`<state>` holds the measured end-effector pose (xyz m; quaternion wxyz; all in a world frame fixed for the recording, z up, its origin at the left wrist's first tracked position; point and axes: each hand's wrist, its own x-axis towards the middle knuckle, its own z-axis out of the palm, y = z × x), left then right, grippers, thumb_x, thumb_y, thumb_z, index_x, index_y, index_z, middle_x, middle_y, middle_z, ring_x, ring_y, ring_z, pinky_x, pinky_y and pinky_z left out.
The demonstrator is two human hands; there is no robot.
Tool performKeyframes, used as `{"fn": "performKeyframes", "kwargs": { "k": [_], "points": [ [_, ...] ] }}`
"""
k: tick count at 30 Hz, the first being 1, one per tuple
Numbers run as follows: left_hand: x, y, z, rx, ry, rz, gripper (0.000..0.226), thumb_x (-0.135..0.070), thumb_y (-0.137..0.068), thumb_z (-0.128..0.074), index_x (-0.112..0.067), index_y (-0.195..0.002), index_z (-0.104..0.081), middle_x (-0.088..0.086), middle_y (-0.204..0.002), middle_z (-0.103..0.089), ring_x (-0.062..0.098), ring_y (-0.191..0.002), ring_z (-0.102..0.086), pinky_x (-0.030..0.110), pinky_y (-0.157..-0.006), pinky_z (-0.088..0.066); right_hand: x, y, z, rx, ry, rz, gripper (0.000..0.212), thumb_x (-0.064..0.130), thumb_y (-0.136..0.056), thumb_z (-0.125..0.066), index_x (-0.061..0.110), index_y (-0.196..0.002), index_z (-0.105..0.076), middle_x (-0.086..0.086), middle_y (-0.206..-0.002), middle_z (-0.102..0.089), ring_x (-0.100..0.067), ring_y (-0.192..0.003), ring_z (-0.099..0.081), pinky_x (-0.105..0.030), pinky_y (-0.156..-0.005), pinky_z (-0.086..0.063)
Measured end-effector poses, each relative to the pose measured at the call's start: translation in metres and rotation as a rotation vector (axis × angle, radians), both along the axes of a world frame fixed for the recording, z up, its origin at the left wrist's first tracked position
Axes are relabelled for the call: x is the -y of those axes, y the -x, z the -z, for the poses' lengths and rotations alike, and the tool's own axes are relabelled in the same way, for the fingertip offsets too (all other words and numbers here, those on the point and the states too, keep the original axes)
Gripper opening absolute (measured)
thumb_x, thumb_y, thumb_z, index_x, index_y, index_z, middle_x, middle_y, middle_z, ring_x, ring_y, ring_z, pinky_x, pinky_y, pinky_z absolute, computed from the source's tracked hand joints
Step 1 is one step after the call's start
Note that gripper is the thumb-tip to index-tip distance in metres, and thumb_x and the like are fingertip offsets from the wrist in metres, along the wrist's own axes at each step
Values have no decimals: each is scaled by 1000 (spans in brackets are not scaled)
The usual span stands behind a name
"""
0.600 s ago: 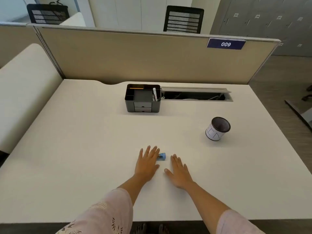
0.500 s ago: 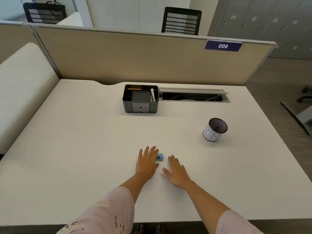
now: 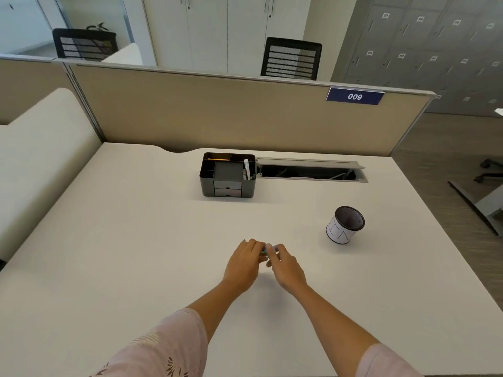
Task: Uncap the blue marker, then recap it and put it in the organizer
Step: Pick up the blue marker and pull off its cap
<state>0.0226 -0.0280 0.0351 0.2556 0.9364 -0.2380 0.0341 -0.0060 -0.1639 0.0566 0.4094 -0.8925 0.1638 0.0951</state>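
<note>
Only a small piece of the blue marker (image 3: 266, 250) shows, squeezed between the fingertips of both hands near the middle of the white desk (image 3: 136, 240). My left hand (image 3: 245, 263) curls its fingers onto the marker from the left. My right hand (image 3: 284, 265) pinches it from the right. Most of the marker is hidden by the fingers, and I cannot tell whether the cap is on. The black desk organizer (image 3: 228, 175), with small drawers and a white pen standing in it, sits at the back of the desk, well beyond the hands.
A mesh pen cup (image 3: 345, 225) with a white paper wrap stands to the right of the hands. An open cable tray (image 3: 310, 172) lies right of the organizer. A beige partition (image 3: 217, 110) closes the desk's far side.
Both hands lay flat on the desk on either side of the marker. They have since come together and closed their fingertips on it.
</note>
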Motion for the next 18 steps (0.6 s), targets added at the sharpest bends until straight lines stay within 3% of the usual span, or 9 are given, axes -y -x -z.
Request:
{"fn": "performKeyframes", "kwargs": {
  "k": [4,9,12,14,16,18],
  "points": [
    [-2,3,-12,-124,157,44,27,-7,-98,-45,-15,-123,-52,-1,-119,-57,12,-106,-60,26,-88,-54,-6,-6,-13,172,197,34,58,63,-94,-28,12,-78,-50,0,-61,-56,-18,-54,-50,-32,-53,-38],
    [-5,11,-24,-278,356,72,29,-36,-104,-26,-27,-118,-50,-12,-115,-57,3,-102,-61,19,-85,-50,-8,-13,-25,303,318,54,54,44,-96,-35,11,-62,-62,-4,-57,-64,-24,-56,-57,-30,-52,-40],
    [2,16,-29,-306,427,-61,39,-43,-101,-20,-27,-99,-55,-11,-99,-65,6,-91,-63,29,-79,-52,-10,-17,-33,330,330,52,52,38,-88,-35,11,-53,-60,-3,-48,-59,-22,-48,-50,-28,-47,-33],
    [10,16,-34,-276,373,-176,53,-47,-99,-13,-25,-81,-58,-9,-78,-65,9,-74,-61,29,-66,-49,-12,-18,-38,347,331,26,49,39,-83,-35,14,-46,-56,1,-42,-53,-19,-44,-46,-26,-45,-31],
    [15,12,-39,-286,341,-273,64,-49,-99,-9,-25,-55,-49,-7,-55,-57,9,-54,-54,27,-53,-38,-14,-19,-42,358,344,-1,48,38,-82,-36,17,-41,-48,3,-38,-45,-17,-42,-41,-25,-43,-27],
    [17,8,-43,-329,324,-308,68,-47,-101,-11,-24,-44,-40,-6,-44,-49,10,-46,-48,27,-51,-34,-14,-19,-44,360,353,-7,47,37,-82,-35,17,-39,-40,2,-38,-42,-17,-42,-38,-26,-43,-24]
  ]
}}
